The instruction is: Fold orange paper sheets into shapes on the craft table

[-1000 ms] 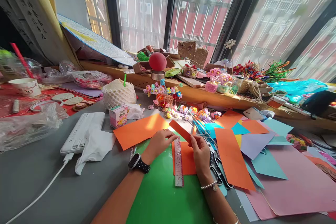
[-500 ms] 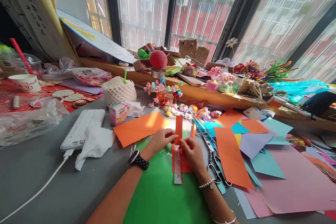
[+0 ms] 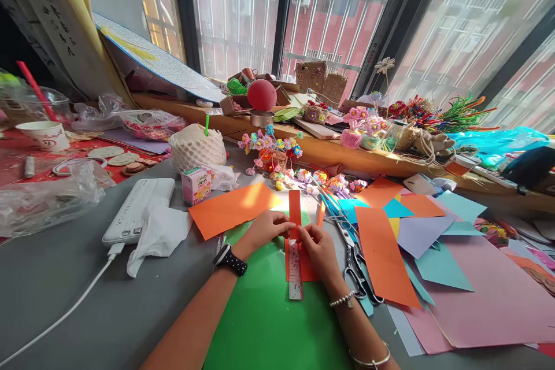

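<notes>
An orange paper strip [image 3: 295,208] stands up between my hands, its lower end pinched by both. My left hand [image 3: 269,230] grips its left edge with thumb and fingertips together. On the other side, my right hand [image 3: 319,245] pinches the strip low down, close to the ruler's top end. Below the fingers a small clear ruler [image 3: 295,277] with printed marks lies over an orange paper piece [image 3: 309,269], partly hidden by my right hand. Both rest on a green sheet [image 3: 273,324].
Scissors [image 3: 353,266] lie right of my right hand, beside an orange sheet [image 3: 385,257] and coloured paper [image 3: 489,295]. A power bank [image 3: 139,211] with a cable and a tissue [image 3: 162,234] lie left. A small pink box [image 3: 196,185] and beaded flowers [image 3: 275,156] stand behind.
Almost nothing differs. Both hands keep their pinch on the orange strip; the whole view has shifted very slightly.
</notes>
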The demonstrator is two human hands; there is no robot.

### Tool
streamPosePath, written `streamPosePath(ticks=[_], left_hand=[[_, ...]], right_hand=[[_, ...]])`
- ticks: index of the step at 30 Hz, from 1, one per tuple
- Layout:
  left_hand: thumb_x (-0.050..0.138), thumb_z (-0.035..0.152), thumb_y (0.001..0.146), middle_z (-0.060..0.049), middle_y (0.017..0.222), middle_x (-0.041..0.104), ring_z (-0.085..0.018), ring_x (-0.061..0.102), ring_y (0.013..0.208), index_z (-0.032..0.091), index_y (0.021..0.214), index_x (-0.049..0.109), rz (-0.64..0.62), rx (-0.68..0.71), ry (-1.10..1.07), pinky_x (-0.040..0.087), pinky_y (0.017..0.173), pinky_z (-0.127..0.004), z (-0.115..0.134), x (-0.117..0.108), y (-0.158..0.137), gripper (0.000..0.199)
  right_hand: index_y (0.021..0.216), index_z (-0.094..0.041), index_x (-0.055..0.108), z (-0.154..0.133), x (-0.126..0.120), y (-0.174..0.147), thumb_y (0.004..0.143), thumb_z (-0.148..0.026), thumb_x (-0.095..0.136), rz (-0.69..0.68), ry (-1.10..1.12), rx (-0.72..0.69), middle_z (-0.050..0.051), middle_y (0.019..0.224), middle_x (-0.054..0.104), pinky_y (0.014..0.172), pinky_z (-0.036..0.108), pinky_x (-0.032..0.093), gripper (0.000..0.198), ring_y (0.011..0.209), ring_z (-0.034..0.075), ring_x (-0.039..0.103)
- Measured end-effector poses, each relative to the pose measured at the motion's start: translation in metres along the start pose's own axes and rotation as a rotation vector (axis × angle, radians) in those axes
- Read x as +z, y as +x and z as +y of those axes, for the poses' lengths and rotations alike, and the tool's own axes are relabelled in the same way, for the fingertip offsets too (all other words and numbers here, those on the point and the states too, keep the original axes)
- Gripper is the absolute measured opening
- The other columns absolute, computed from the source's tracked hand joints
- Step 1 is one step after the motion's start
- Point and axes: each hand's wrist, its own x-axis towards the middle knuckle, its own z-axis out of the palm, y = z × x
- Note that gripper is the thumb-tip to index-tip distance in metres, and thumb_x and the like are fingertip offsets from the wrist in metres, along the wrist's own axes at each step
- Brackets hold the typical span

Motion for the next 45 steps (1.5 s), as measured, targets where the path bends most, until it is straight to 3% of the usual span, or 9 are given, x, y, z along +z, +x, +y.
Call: streamPosePath(ticks=[7, 12, 15, 22, 32, 40, 45], left_hand=[[0.047, 0.039, 0.073, 0.004, 0.052, 0.044, -0.009, 0.04, 0.05, 0.015, 0.054, 0.044, -0.089, 0.035, 0.085, 0.028, 0.048, -0.02, 0.004, -0.002, -0.001, 0.03], [0.046, 0.037, 0.074, 0.006, 0.048, 0.035, -0.008, 0.032, 0.048, 0.016, 0.049, 0.035, -0.204, 0.088, 0.179, 0.023, 0.046, -0.021, -0.001, -0.002, 0.001, 0.034], [0.044, 0.04, 0.075, 0.006, 0.048, 0.033, -0.008, 0.032, 0.048, 0.016, 0.049, 0.036, -0.174, 0.1, 0.176, 0.023, 0.046, -0.021, -0.001, 0.0, 0.0, 0.036], [0.051, 0.041, 0.07, 0.002, 0.057, 0.051, -0.012, 0.05, 0.057, 0.015, 0.06, 0.05, -0.013, 0.021, -0.007, 0.037, 0.055, -0.021, 0.006, 0.0, -0.002, 0.027], [0.052, 0.037, 0.071, 0.004, 0.05, 0.05, -0.01, 0.048, 0.05, 0.015, 0.054, 0.05, -0.178, 0.055, -0.011, 0.035, 0.049, -0.02, 0.006, 0.0, -0.004, 0.028], [0.054, 0.041, 0.068, 0.001, 0.061, 0.055, -0.013, 0.052, 0.059, 0.014, 0.066, 0.056, -0.041, -0.015, -0.052, 0.038, 0.055, -0.021, 0.009, 0.0, -0.002, 0.028], [0.05, 0.038, 0.071, 0.003, 0.058, 0.05, -0.01, 0.048, 0.055, 0.015, 0.065, 0.05, -0.068, 0.036, -0.043, 0.037, 0.051, -0.02, 0.006, 0.0, -0.002, 0.023]], right_hand=[[0.051, -0.018, 0.042, 0.001, 0.001, 0.0, 0.075, -0.042, 0.046, 0.059, 0.007, -0.017, -0.005, 0.047, 0.039, 0.044, 0.022, 0.028, 0.035, 0.046, 0.01, 0.038], [0.067, -0.018, 0.05, 0.001, -0.001, 0.0, 0.076, -0.043, 0.046, 0.048, 0.139, 0.033, -0.004, 0.054, 0.043, 0.044, 0.021, 0.031, 0.027, 0.047, 0.01, 0.04], [0.064, -0.018, 0.05, 0.002, -0.002, 0.0, 0.075, -0.042, 0.047, 0.045, 0.125, 0.011, -0.003, 0.055, 0.045, 0.047, 0.022, 0.033, 0.027, 0.05, 0.011, 0.042], [0.057, -0.018, 0.046, 0.001, 0.0, -0.001, 0.075, -0.042, 0.047, -0.017, 0.052, -0.03, -0.004, 0.052, 0.041, 0.046, 0.021, 0.031, 0.03, 0.049, 0.01, 0.038], [0.066, -0.018, 0.049, -0.001, -0.001, -0.001, 0.076, -0.039, 0.046, 0.03, 0.14, -0.016, -0.002, 0.06, 0.048, 0.05, 0.022, 0.034, 0.023, 0.055, 0.012, 0.044], [0.065, -0.017, 0.054, -0.002, 0.0, -0.001, 0.076, -0.034, 0.045, -0.075, 0.057, -0.068, -0.002, 0.061, 0.052, 0.054, 0.022, 0.036, 0.022, 0.059, 0.013, 0.047], [0.066, -0.018, 0.052, -0.002, 0.001, -0.001, 0.077, -0.033, 0.044, -0.061, 0.08, -0.059, -0.001, 0.062, 0.053, 0.055, 0.022, 0.037, 0.021, 0.06, 0.013, 0.047]])
